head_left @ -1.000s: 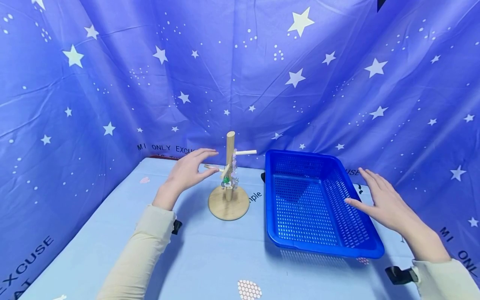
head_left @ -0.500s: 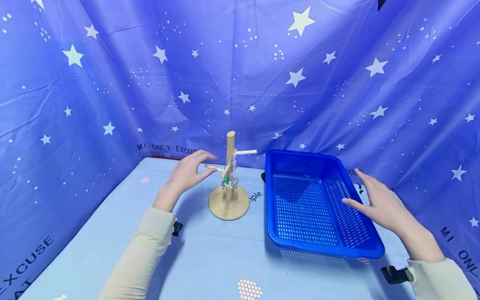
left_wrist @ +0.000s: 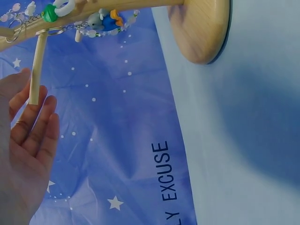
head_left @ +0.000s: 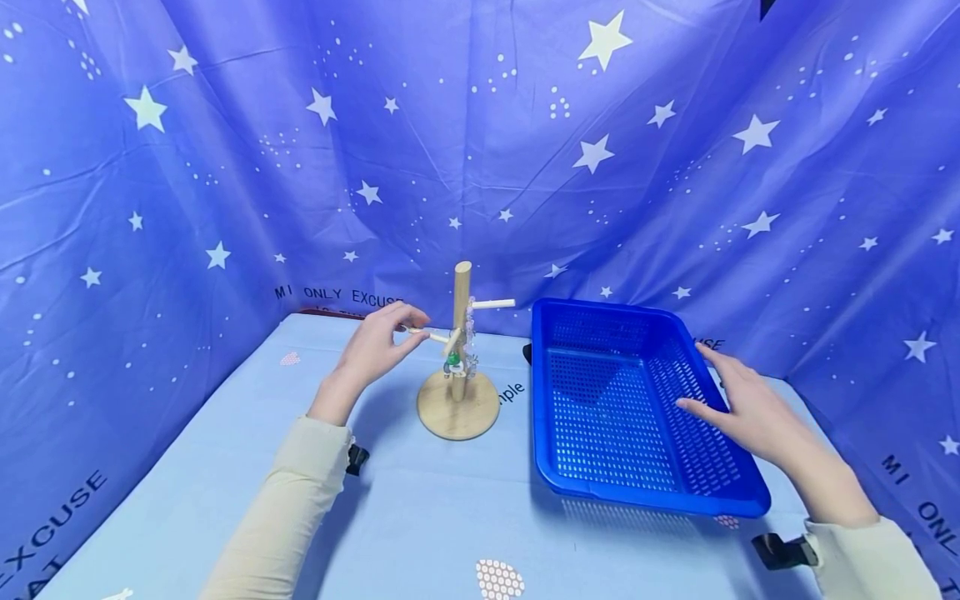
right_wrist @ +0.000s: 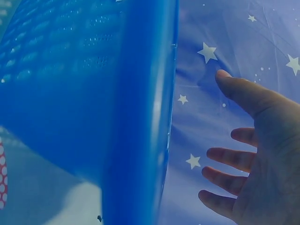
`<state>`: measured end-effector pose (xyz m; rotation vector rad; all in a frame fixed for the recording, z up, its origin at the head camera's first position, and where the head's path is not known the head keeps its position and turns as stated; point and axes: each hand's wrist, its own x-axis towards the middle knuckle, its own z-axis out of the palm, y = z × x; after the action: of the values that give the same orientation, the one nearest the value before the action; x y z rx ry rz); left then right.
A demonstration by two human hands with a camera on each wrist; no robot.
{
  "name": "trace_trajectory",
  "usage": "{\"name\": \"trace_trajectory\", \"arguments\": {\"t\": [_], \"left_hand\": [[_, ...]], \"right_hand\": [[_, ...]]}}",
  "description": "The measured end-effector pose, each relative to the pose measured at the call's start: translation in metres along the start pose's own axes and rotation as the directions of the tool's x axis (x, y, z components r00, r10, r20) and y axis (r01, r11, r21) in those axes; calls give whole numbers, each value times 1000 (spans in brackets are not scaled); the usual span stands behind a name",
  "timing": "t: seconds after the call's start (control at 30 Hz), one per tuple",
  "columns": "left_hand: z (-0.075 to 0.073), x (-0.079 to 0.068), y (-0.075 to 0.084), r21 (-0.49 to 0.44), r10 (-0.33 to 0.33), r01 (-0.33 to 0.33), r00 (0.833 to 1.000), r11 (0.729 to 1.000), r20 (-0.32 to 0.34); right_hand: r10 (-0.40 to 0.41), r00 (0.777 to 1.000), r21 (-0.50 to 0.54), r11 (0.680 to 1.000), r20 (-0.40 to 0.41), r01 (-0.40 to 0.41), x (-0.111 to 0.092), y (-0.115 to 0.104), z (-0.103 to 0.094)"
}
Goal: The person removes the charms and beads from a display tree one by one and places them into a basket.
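Observation:
A wooden stand [head_left: 462, 292] with a round base and several pegs stands mid-table in the head view. Keychains hang near its post: a green and white one [left_wrist: 49, 12] and a grey, blue and orange figure [left_wrist: 107, 21] with beads. My left hand [head_left: 378, 343] is around the end of the left peg [left_wrist: 37, 70], thumb on one side and fingers loosely bent on the other; no firm grip shows. My right hand [head_left: 759, 412] is spread beside and above the right rim of the blue basket [head_left: 652, 498], holding nothing. In the right wrist view its fingers [right_wrist: 229, 158] are apart from the rim.
The perforated basket takes up the right of the light blue tabletop [head_left: 420, 533]. A purple curtain [head_left: 480, 150] with stars surrounds the table at the back and sides. A dark object [head_left: 527, 354] shows partly behind the basket's left edge.
My left hand has narrowed its fingers around the end of the left peg. My right hand has moved left, closer over the basket's right rim. The stand and basket stay put.

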<state>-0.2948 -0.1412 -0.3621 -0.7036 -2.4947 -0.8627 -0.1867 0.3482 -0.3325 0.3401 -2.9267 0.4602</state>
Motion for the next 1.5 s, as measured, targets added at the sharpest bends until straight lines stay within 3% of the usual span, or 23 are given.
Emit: {"name": "trace_trajectory", "arguments": {"t": [0.57, 0.97, 1.5], "left_hand": [[6, 2, 0, -158, -98, 100, 995, 982, 18], [4, 4, 1, -246, -177, 186, 983, 951, 57], [3, 7, -2, -339, -218, 245, 969, 908, 118]], "right_hand": [[-24, 999, 32, 999, 21, 23, 10, -24, 4], [-65, 998, 61, 996, -9, 65, 21, -47, 15], [-87, 995, 150, 984, -42, 93, 35, -79, 34]]}}
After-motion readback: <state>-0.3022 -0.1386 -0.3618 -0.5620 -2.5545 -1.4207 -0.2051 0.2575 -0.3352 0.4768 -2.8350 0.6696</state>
